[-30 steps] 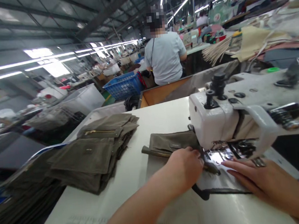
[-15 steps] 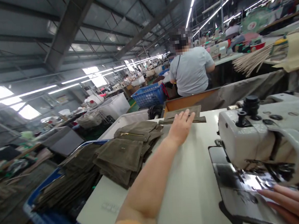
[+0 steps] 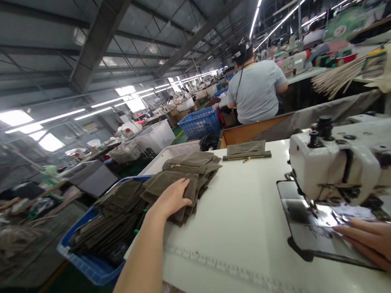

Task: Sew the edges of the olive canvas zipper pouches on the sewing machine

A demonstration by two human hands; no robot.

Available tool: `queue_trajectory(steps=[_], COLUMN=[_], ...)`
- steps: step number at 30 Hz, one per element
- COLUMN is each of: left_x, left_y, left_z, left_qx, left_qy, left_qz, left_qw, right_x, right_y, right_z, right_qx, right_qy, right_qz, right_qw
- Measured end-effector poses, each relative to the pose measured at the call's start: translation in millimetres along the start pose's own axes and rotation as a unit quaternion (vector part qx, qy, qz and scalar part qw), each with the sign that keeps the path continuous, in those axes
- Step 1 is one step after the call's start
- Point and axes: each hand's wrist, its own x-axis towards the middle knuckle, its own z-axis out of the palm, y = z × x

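Fingers (image 3: 184, 183) of left hand (image 3: 173, 199) now on stack (image 3: 164, 180), off far pouch (image 3: 246, 149); can't tell if gripping. Pouch lies free on table (image 3: 236, 225), handling shifts to stack. Right hand (image 3: 383, 241) flat, unclenched, by machine (image 3: 315, 168).

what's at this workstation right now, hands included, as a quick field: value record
left hand: fingers spread on the fabric stack; the hand itself
right hand: flat at the metal plate beneath the needle area; the hand itself
machine: white sewing machine, right side of the white table
separate piece: olive zippered piece at the table's far edge, zipper toward the wearer
left of table: blue bin holding more olive pieces
beyond: person in a light shirt, back turned, near a blue crate
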Motion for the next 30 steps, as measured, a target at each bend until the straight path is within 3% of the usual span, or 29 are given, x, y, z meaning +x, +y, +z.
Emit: queue_trajectory(steps=[4,7,9,11,13,15,16,19,21,23,24,27,29,30], left_x=[-6,-11,-14,-18,-27,-45,-57,-99,-120,-128,-127,-114,-107,-107], left_y=[-9,-18,-21,-15,6,43,65,130,157,166,165,156,153,153], left_z=[4.4,0.0,-9.2,-23.3,-39.5,-52.4,-56.0,-52.8,-41.0,-25.3,-16.9,4.9,12.0,12.1], left_qx=[-0.031,-0.056,-0.071,-0.080,-0.084,-0.085,-0.071,-0.031,-0.067,-0.136,-0.166,-0.213,-0.218,-0.215], left_qy=[0.015,0.063,0.123,0.202,0.264,0.269,0.232,0.099,-0.025,-0.080,-0.072,-0.010,-0.007,-0.007], left_qz=[0.045,0.071,0.066,0.045,0.042,0.092,0.152,0.315,0.405,0.474,0.462,0.327,0.284,0.281], left_qw=[0.998,0.994,0.988,0.975,0.960,0.955,0.958,0.944,0.911,0.866,0.868,0.921,0.934,0.935], right_x=[0,-9,-13,-12,-6,3,9,22,25,22,18,4,-4,-7], right_y=[-7,-11,-25,-51,-84,-117,-130,-157,-165,-169,-170,-170,-170,-171], right_z=[-18,-29,-37,-46,-50,-47,-44,-31,-25,-22,-22,-29,-40,-48], right_qx=[-0.085,-0.122,-0.081,0.036,0.224,0.452,0.560,0.784,0.823,0.820,0.818,0.817,0.798,0.776], right_qy=[0.040,0.080,0.083,0.061,-0.028,-0.084,-0.113,-0.089,-0.073,-0.069,-0.068,-0.053,-0.048,-0.039], right_qz=[-0.112,-0.134,-0.096,-0.015,0.075,0.123,0.119,0.147,0.176,0.189,0.191,0.171,0.136,0.115], right_qw=[0.989,0.980,0.989,0.997,0.971,0.879,0.812,0.596,0.536,0.536,0.539,0.548,0.585,0.619])
